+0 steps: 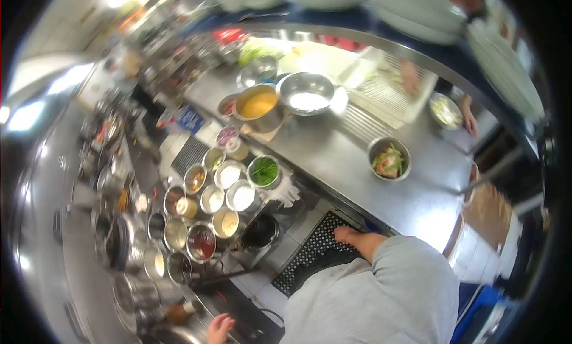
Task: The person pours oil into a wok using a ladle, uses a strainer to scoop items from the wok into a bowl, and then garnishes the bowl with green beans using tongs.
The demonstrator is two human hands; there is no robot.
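Note:
My left hand [220, 328] is at the bottom edge, beside the dark counter front, fingers apart and slightly curled, with nothing seen in it. Near my body, above the black perforated floor mat [316, 247], my right hand [344, 234] has its fingers curled in, and I see nothing in it. A steel bowl [389, 159] with a pinkish-orange piece and green strips stands on the steel counter [333, 156], apart from both hands. Steel tubs surround a tub of chopped greens [264, 172] and one of red sauce [201, 243].
A pot of orange liquid [258, 106] and an empty steel bowl [306, 94] stand along the counter. Another person's hands [409, 77] are at a white perforated tray [381, 88] and a bowl [445, 111]. Plates [417, 13] line the overhead shelf. A person [127, 70] stands far left.

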